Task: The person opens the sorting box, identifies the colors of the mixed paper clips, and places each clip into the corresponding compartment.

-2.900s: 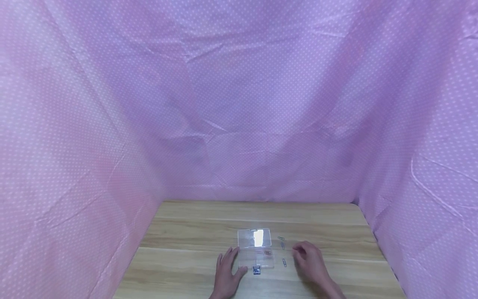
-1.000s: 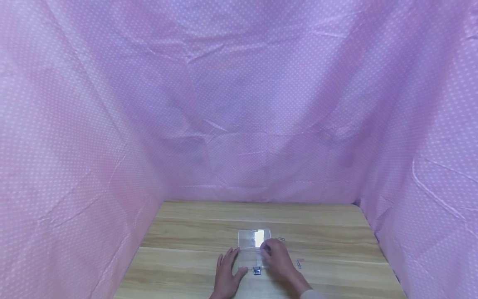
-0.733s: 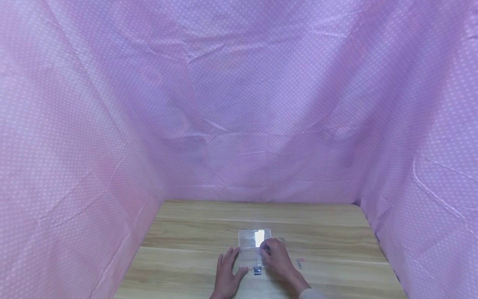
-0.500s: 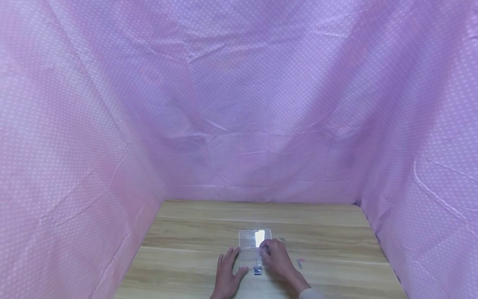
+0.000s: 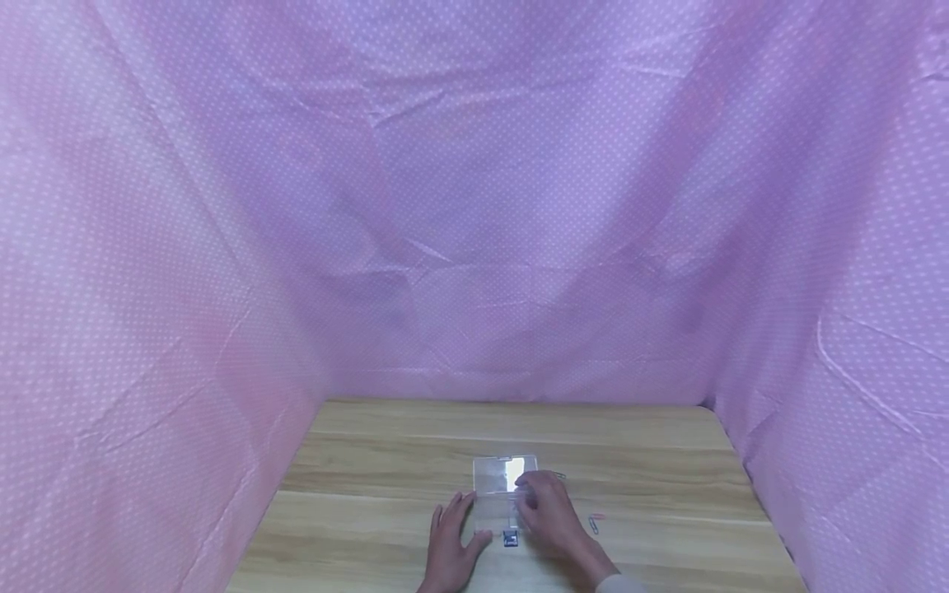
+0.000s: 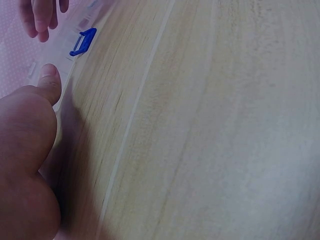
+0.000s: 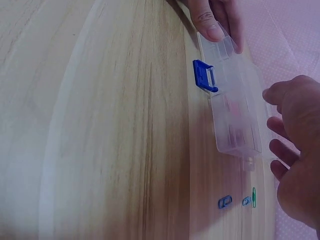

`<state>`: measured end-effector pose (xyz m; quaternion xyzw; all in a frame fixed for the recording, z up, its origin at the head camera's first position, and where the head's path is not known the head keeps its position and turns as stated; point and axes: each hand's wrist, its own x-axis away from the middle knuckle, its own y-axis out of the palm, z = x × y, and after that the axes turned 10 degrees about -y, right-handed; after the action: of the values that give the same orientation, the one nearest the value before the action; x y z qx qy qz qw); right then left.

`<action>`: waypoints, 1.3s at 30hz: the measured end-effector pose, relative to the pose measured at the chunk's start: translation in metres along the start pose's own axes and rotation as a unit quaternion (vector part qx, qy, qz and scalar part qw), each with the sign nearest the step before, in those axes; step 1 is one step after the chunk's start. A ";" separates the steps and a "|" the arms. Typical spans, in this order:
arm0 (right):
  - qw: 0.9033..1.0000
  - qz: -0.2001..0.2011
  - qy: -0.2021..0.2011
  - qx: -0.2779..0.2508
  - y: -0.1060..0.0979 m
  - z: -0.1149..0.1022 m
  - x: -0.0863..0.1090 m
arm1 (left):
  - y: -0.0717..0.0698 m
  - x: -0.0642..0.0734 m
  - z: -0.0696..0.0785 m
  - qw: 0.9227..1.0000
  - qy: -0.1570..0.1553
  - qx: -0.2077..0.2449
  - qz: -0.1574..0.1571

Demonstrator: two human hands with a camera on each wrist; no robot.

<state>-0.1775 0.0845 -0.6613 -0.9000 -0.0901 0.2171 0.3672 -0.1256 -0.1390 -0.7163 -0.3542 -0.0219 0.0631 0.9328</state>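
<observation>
Over the clear box [image 5: 504,494], the right hand [image 5: 552,515] still hovers with loosely curled fingers, while the left hand [image 5: 452,543] stays flat, steadying it.

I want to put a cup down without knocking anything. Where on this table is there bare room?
The table is bare behind the clear box up to the pink cloth, and left of the left hand. It is crowded around the right hand, where paper clips lie.

Your left hand [image 5: 452,543] lies flat on the desk [image 5: 356,511] at the left end of the clear box [image 5: 498,512], fingers straight, thumb tip [image 6: 50,80] vs. the box's near edge. Your right hand [image 5: 550,512] hovers over the box's right half, fingers [image 7: 280,125] loosely curled; whether they pinch anything, can't tell. Sleeve cuff at the right wrist.
</observation>
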 end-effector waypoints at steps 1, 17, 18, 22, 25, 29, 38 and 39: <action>1.000 0.001 -0.002 0.002 0.000 0.000 0.001 | 0.000 0.000 0.000 1.000 0.001 0.000 0.000; 0.999 -0.008 -0.023 0.037 -0.020 0.007 0.015 | 0.000 -0.001 0.001 1.000 0.026 0.000 0.017; 0.999 -0.008 -0.023 0.042 -0.021 0.008 0.017 | 0.000 -0.001 0.001 1.000 0.025 -0.002 0.014; 0.999 -0.004 -0.014 0.050 -0.027 0.012 0.024 | -0.002 -0.002 0.001 1.000 0.006 0.008 -0.009; 0.999 0.002 0.000 0.050 -0.030 0.016 0.030 | -0.002 -0.003 0.001 1.000 -0.010 0.007 -0.019; 0.998 0.003 0.005 0.055 -0.035 0.023 0.036 | -0.002 -0.003 0.000 1.000 -0.011 0.006 -0.018; 0.998 -0.012 0.018 0.053 -0.052 0.038 0.053 | -0.001 -0.002 0.000 0.999 -0.022 0.018 -0.027; 0.998 -0.006 0.014 0.053 -0.053 0.040 0.055 | -0.001 -0.002 0.000 0.999 -0.021 0.018 -0.024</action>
<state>-0.1475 0.1648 -0.6678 -0.8817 -0.0786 0.2064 0.4169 -0.1276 -0.1402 -0.7156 -0.3350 -0.0491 0.0484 0.9397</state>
